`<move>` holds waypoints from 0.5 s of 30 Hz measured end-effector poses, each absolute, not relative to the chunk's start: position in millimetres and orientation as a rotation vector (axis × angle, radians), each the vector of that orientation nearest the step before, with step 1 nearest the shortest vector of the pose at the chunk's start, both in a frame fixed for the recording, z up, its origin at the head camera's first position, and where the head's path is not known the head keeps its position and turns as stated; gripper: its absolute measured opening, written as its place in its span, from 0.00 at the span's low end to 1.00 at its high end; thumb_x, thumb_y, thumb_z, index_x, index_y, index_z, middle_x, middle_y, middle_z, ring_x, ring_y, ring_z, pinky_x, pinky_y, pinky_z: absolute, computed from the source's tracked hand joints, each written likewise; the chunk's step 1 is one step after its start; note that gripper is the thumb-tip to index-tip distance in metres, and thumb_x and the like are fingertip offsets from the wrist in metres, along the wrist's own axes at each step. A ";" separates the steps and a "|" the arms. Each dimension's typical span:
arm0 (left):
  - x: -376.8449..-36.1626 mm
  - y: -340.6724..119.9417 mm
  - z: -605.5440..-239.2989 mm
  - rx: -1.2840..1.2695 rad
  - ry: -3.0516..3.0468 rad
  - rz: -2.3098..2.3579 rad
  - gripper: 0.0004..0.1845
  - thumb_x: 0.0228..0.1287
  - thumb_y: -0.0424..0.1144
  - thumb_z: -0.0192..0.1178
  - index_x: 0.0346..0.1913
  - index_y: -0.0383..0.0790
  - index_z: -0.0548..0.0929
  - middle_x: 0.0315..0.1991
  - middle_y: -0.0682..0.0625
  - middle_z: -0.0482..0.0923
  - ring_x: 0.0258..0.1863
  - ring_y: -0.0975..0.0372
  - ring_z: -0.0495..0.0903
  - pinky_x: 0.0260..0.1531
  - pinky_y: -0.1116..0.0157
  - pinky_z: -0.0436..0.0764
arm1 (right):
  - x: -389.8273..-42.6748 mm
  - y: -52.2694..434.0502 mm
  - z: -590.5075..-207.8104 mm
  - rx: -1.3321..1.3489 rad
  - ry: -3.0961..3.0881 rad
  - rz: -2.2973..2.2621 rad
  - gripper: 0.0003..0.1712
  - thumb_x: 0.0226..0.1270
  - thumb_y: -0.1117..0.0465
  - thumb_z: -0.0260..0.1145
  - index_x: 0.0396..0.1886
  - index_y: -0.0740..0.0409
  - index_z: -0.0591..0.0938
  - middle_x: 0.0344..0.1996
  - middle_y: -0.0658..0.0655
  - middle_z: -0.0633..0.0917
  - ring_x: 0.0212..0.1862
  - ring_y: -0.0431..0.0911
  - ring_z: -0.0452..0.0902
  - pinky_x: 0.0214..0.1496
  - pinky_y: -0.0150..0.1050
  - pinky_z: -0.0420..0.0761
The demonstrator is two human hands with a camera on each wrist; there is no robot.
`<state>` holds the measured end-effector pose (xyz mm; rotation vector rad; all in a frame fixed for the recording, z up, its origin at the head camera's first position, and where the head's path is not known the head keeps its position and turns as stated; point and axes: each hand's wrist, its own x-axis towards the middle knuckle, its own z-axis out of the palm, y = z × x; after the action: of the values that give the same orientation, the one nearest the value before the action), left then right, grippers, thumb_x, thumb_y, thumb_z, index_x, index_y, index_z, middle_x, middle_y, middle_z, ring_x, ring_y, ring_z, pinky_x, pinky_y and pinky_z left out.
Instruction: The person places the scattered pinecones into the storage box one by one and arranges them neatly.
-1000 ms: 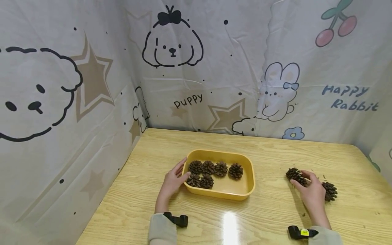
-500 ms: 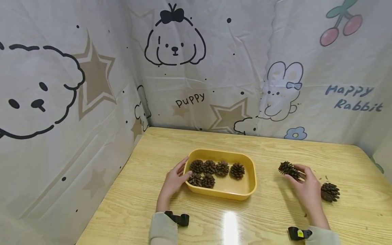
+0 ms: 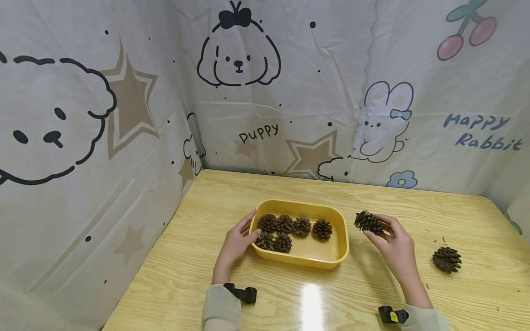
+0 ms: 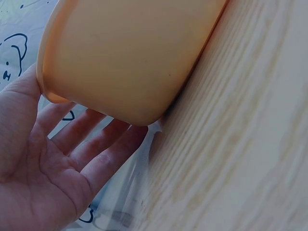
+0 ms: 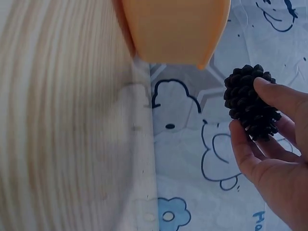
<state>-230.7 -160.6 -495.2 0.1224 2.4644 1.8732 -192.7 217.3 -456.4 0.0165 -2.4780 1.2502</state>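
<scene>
My right hand [image 3: 395, 246] holds a dark brown pine cone [image 3: 368, 222] between thumb and fingers. It hangs above the table, just right of a yellow plastic bin [image 3: 298, 260]. In the right wrist view the pine cone [image 5: 250, 102] is clear of the table and the bin. Several pine cones lie in the bin, in two rows toward its left and back; one of them [image 3: 322, 230] sits apart at the right. My left hand [image 3: 236, 243] grips the bin's left end, thumb at the rim and fingers along the outer wall, as the left wrist view shows.
One more pine cone [image 3: 447, 259] lies on the wooden table [image 3: 476, 303] at the right, with small brown crumbs near it. A printed cloth [image 3: 265, 92] hangs behind the table and along its left side.
My right hand has lifted the pine cone off the table and carried it left toward the bin. The left hand keeps its hold on the bin.
</scene>
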 end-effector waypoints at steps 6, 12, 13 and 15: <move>-228.3 -158.7 -488.6 0.100 2.468 1.868 0.33 0.68 0.36 0.61 0.74 0.48 0.65 0.72 0.37 0.65 0.70 0.45 0.68 0.69 0.50 0.71 | -196.2 198.8 -457.9 0.194 -2.433 1.221 0.28 0.59 0.67 0.72 0.60 0.63 0.77 0.56 0.65 0.80 0.48 0.11 0.65 0.48 0.08 0.72; -216.4 -156.6 -464.1 0.122 2.455 1.838 0.33 0.68 0.34 0.60 0.74 0.42 0.64 0.71 0.35 0.65 0.70 0.43 0.67 0.69 0.49 0.71 | -201.1 183.0 -459.1 0.353 -2.469 1.143 0.27 0.55 0.69 0.74 0.57 0.62 0.80 0.52 0.62 0.83 0.51 0.23 0.75 0.48 0.15 0.79; -214.8 -156.6 -461.1 0.124 2.450 1.836 0.33 0.68 0.34 0.60 0.74 0.42 0.64 0.71 0.35 0.65 0.70 0.43 0.67 0.69 0.49 0.71 | -201.7 180.5 -458.9 0.377 -2.484 1.125 0.27 0.54 0.69 0.74 0.56 0.62 0.80 0.52 0.62 0.83 0.52 0.30 0.78 0.48 0.20 0.82; -213.1 -156.8 -457.8 0.127 2.444 1.834 0.33 0.68 0.35 0.60 0.74 0.42 0.64 0.71 0.35 0.65 0.70 0.43 0.67 0.70 0.50 0.71 | -202.6 175.6 -458.6 0.420 -2.521 1.088 0.27 0.54 0.68 0.75 0.56 0.60 0.81 0.52 0.61 0.83 0.52 0.43 0.81 0.47 0.30 0.87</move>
<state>-213.1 -156.8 -457.8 0.1266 2.4444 1.8339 -202.6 175.6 -458.6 0.4205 -2.5205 1.0880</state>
